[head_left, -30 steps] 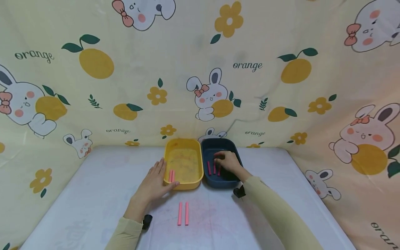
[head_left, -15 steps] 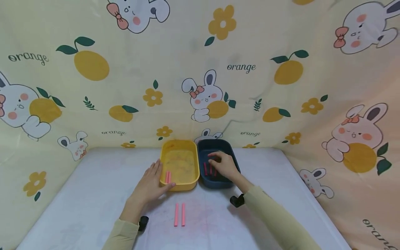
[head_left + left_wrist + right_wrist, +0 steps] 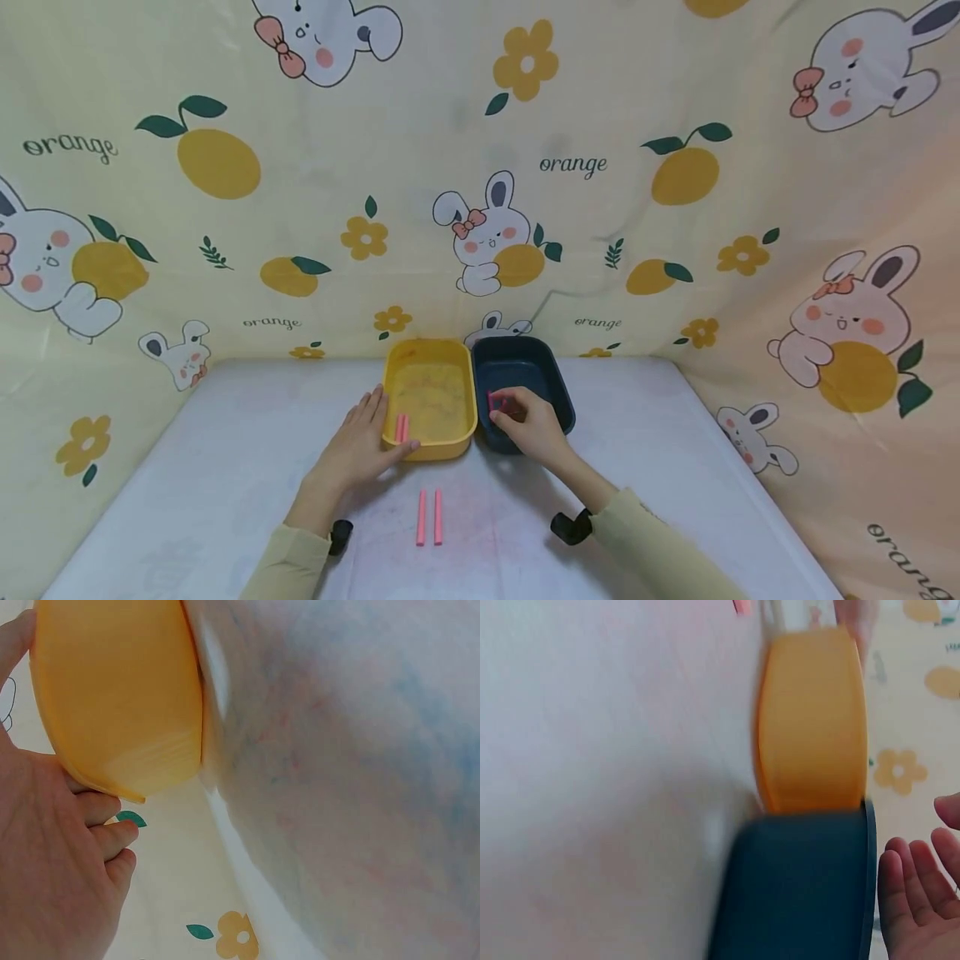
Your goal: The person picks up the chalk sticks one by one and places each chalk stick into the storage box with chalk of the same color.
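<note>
My left hand (image 3: 360,442) lies at the left side and near corner of the yellow tub (image 3: 468,433), fingers straight and thumb along the near rim. In the left wrist view, that hand (image 3: 60,855) touches the tub's rim. My right hand (image 3: 531,423) is over the dark blue tub (image 3: 558,375), thumb and index finger bent beside a dark pink chalk-like stick (image 3: 491,402). The right wrist view shows this hand (image 3: 926,900) with thumb and fingers apart and nothing visible between them. Other sticks in the blue tub are hidden behind the hand.
Two light pink sticks (image 3: 402,428) lie in the yellow tub's near left corner. Two more pink sticks (image 3: 430,518) lie side by side on the white tabletop (image 3: 225,467) in front. A printed cloth (image 3: 420,125) hangs behind. The tubs stand side by side.
My right hand has drawn back towards the near side of the blue tub, now covering most sticks there. The left hand stays on the yellow tub. The head view has shifted slightly.
</note>
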The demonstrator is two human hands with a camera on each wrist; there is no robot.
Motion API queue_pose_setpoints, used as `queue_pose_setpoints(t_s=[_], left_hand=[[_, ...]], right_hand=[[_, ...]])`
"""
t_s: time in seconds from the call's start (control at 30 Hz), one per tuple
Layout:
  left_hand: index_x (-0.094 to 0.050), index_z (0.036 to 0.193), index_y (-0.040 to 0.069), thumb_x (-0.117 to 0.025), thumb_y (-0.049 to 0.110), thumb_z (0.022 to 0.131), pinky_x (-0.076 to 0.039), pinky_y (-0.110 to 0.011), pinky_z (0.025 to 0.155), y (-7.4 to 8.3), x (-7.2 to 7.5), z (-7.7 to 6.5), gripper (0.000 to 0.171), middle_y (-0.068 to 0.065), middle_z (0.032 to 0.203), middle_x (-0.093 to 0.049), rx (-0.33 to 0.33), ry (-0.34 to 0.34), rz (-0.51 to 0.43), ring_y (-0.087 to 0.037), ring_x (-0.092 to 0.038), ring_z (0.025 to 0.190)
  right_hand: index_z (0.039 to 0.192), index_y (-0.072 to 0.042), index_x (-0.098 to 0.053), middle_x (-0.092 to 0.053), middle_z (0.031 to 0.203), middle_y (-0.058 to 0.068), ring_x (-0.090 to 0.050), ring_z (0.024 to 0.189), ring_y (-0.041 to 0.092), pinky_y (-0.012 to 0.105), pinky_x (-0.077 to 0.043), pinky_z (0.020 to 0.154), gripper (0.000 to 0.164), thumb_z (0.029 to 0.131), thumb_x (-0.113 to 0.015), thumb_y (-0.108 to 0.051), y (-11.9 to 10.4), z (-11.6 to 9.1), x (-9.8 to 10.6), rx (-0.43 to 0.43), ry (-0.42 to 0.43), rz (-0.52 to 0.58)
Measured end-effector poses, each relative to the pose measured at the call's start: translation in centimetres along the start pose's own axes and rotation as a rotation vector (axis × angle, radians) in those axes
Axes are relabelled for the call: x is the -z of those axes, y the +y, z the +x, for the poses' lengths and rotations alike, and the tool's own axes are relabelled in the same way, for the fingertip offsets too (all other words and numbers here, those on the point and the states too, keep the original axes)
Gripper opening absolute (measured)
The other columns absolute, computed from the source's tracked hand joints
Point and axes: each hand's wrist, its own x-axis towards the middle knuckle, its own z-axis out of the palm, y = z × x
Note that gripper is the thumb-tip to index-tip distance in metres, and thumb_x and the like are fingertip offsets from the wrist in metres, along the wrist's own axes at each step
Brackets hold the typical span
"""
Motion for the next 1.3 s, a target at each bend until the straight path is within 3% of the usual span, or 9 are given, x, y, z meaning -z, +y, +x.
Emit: queue_pose_setpoints(t_s=[0.17, 0.3, 0.5, 0.8, 0.93, 1.1, 1.3], left_hand=[[-0.014, 0.161, -0.01, -0.059, 0.068, 0.095, -0.015, -0.057, 0.128, 0.0, 0.3, 0.2, 0.112, -0.024, 0.172, -0.008, -0.021, -0.004, 0.034, -0.045, -0.012, 0.158], [-0.015, 0.161, -0.01, -0.058, 0.069, 0.095, -0.015, -0.058, 0.128, -0.1, 0.3, 0.4, 0.112, -0.025, 0.172, -0.008, -0.031, 0.0, 0.051, -0.045, -0.013, 0.158], [-0.016, 0.161, -0.011, -0.058, 0.068, 0.096, -0.016, -0.058, 0.128, -0.1, 0.3, 0.2, 0.11, -0.025, 0.172, -0.009, -0.038, 0.009, 0.054, -0.045, -0.013, 0.158], [-0.015, 0.162, -0.01, -0.052, 0.074, 0.096, -0.017, -0.057, 0.127, -0.3, 0.1, 0.0, 0.113, -0.025, 0.172, -0.009, -0.053, 0.029, 0.091, -0.044, -0.012, 0.158], [-0.017, 0.161, -0.01, -0.049, 0.077, 0.095, -0.018, -0.058, 0.127, -0.5, 0.0, -0.1, 0.114, -0.025, 0.171, -0.01, -0.067, 0.044, 0.112, -0.044, -0.013, 0.158], [-0.018, 0.161, -0.01, -0.048, 0.077, 0.095, -0.019, -0.058, 0.126, -0.6, -0.2, -0.1, 0.113, -0.026, 0.171, -0.011, -0.076, 0.046, 0.128, -0.045, -0.015, 0.157], [-0.017, 0.16, -0.012, -0.049, 0.074, 0.097, -0.018, -0.059, 0.126, -0.4, -0.1, -0.2, 0.111, -0.029, 0.17, -0.011, -0.088, 0.039, 0.12, -0.047, -0.014, 0.157]], right_hand=[[0.118, -0.012, -0.073, -0.07, 0.109, 0.008, -0.067, 0.096, 0.016, 0.022, -0.059, 0.084, 0.026, 0.092, -0.079, -0.009, -0.8, -1.6, -0.8, -0.003, -0.029, 0.06], [0.12, -0.01, -0.072, -0.07, 0.112, 0.012, -0.068, 0.096, 0.017, 0.02, -0.058, 0.083, 0.028, 0.093, -0.078, -0.008, -1.3, -2.8, -1.3, -0.002, -0.053, 0.091], [0.119, -0.009, -0.07, -0.07, 0.113, 0.012, -0.067, 0.096, 0.017, 0.021, -0.059, 0.084, 0.027, 0.094, -0.075, -0.002, -1.9, -3.9, -2.2, 0.03, -0.118, 0.109], [0.125, -0.002, -0.067, -0.065, 0.122, 0.019, -0.07, 0.1, 0.022, 0.028, -0.06, 0.087, 0.032, 0.094, -0.075, -0.004, -2.4, -5.1, -4.2, 0.049, -0.304, 0.125], [0.126, -0.002, -0.066, -0.064, 0.122, 0.016, -0.07, 0.102, 0.023, 0.024, -0.059, 0.086, 0.036, 0.093, -0.077, -0.009, -2.3, -5.4, -5.1, 0.049, -0.376, 0.113], [0.13, -0.003, -0.064, -0.063, 0.12, 0.009, -0.067, 0.098, 0.012, 0.021, -0.057, 0.084, 0.041, 0.093, -0.078, -0.011, -2.3, -5.6, -6.0, 0.024, -0.474, 0.094], [0.134, -0.007, -0.061, -0.059, 0.113, -0.001, -0.061, 0.092, 0.006, 0.019, -0.054, 0.079, 0.05, 0.091, -0.082, -0.019, -2.5, -5.8, -6.5, -0.007, -0.568, 0.007]])
